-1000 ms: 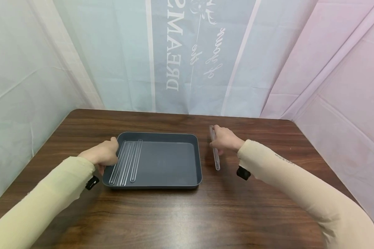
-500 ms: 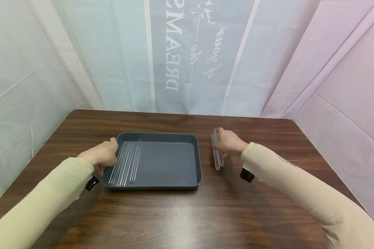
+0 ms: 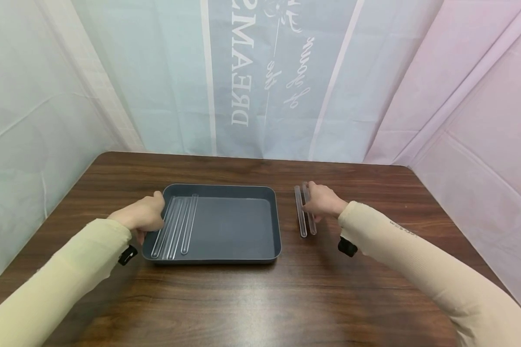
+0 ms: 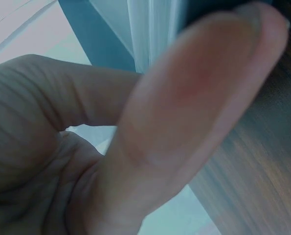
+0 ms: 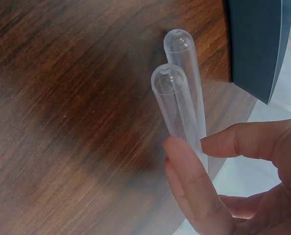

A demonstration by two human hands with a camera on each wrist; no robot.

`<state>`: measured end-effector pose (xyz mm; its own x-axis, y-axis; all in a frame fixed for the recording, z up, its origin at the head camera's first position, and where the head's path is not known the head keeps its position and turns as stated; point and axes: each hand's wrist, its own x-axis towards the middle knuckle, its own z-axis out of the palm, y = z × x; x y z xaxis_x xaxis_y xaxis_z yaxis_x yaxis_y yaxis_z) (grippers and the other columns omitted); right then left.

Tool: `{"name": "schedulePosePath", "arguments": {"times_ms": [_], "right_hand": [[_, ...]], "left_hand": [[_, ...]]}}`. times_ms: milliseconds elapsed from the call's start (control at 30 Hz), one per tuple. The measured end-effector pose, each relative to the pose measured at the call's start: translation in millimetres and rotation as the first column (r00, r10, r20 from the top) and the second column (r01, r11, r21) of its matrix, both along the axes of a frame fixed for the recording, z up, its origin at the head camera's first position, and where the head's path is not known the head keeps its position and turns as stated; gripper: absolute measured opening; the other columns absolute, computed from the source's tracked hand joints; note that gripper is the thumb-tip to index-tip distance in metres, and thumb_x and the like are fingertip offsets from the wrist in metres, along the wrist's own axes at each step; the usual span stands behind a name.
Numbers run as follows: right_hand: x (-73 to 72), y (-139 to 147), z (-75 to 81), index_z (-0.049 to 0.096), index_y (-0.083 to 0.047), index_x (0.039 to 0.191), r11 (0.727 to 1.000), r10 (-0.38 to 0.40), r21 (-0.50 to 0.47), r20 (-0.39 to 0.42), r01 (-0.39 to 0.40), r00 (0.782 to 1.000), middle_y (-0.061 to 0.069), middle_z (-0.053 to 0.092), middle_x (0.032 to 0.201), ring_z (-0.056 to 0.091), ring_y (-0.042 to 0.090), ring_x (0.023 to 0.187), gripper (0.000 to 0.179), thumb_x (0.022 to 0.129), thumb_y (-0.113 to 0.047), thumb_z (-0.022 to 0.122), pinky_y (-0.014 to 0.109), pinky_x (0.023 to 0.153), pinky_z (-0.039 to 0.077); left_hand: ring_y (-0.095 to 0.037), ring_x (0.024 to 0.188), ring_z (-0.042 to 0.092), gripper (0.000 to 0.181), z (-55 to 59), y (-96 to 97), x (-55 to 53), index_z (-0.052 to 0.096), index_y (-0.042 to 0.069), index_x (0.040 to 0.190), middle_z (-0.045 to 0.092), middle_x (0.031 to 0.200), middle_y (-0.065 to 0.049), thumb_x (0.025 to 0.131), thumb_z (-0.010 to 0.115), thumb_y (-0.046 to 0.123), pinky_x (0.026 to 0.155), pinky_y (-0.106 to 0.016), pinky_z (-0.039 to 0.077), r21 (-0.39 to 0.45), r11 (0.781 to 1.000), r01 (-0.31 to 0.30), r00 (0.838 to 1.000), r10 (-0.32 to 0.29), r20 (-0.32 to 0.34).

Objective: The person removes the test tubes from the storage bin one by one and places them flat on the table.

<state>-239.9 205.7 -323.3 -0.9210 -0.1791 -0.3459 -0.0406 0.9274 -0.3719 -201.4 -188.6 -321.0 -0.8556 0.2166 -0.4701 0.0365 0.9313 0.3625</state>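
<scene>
A dark grey rectangular tray point(image 3: 234, 229) lies on the table, with several clear round-ended test tubes point(image 3: 186, 224) side by side along its left part. My left hand point(image 3: 145, 212) pinches the tray's left rim; in the left wrist view its finger point(image 4: 179, 107) covers most of the contact. To the right of the tray, one clear test tube point(image 3: 301, 212) lies on the wood. My right hand point(image 3: 323, 200) pinches a second test tube point(image 5: 170, 90) between thumb and fingers, just right of the first and nearly parallel to it. The held tube's far part is hidden by the fingers.
The dark wooden table point(image 3: 243, 303) carries the tray and tubes. Behind it hangs a pale blue printed curtain point(image 3: 178, 96), and white sheets point(image 3: 482, 159) close off both sides. A black wrist strap point(image 3: 347, 246) shows under the right sleeve.
My right hand has shifted slightly right and nearer with one test tube, opening a gap from the other, which was overlapped before. The left hand and tray have stayed in place.
</scene>
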Motion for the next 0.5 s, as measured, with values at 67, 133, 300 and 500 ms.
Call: {"name": "schedulePosePath", "arguments": {"times_ms": [67,133,300,500], "right_hand": [[-0.4,0,-0.8,0.018,0.008,0.148,1.0,-0.004,0.0,0.003,0.004,1.0,0.029,0.062,0.108,0.067,0.024,0.057,0.071,0.09,-0.008,0.055,0.035,0.061,0.06],[-1.5,1,-2.5,0.019,0.008,0.148,1.0,-0.012,0.004,0.006,0.012,1.0,0.032,0.058,0.115,0.067,0.024,0.057,0.07,0.089,-0.006,0.055,0.034,0.059,0.06],[-4.1,3,-8.9,0.018,0.009,0.147,1.0,-0.018,0.019,0.015,0.018,1.0,0.036,0.053,0.12,0.065,0.021,0.055,0.07,0.088,-0.003,0.053,0.032,0.054,0.059],[-4.9,3,-12.3,0.019,0.009,0.147,1.0,-0.017,0.02,0.013,0.017,1.0,0.034,0.056,0.115,0.065,0.02,0.054,0.07,0.088,-0.002,0.053,0.031,0.054,0.059]], "left_hand": [[-0.02,0.041,0.06,0.077,-0.7,-0.5,0.3,-0.012,-0.022,0.14,0.062,0.071,-0.022,0.088,0.042,-0.005,0.04,-0.031,0.055,0.001,1.0,-0.001,1.0,0.001,-0.003],[-0.02,0.041,0.06,0.077,-1.6,-0.4,0.1,-0.012,-0.022,0.14,0.063,0.075,-0.025,0.089,0.043,-0.005,0.04,-0.031,0.055,0.0,1.0,-0.006,1.0,0.006,-0.004],[-0.021,0.042,0.061,0.077,-3.1,0.7,-0.5,-0.012,-0.022,0.14,0.061,0.076,-0.027,0.089,0.043,-0.006,0.041,-0.031,0.055,-0.001,1.0,-0.018,1.0,0.018,0.004],[-0.02,0.04,0.059,0.077,-3.2,-0.2,0.3,-0.012,-0.022,0.141,0.064,0.074,-0.023,0.089,0.043,-0.005,0.04,-0.031,0.054,-0.003,1.0,-0.007,1.0,0.007,-0.008]]}}
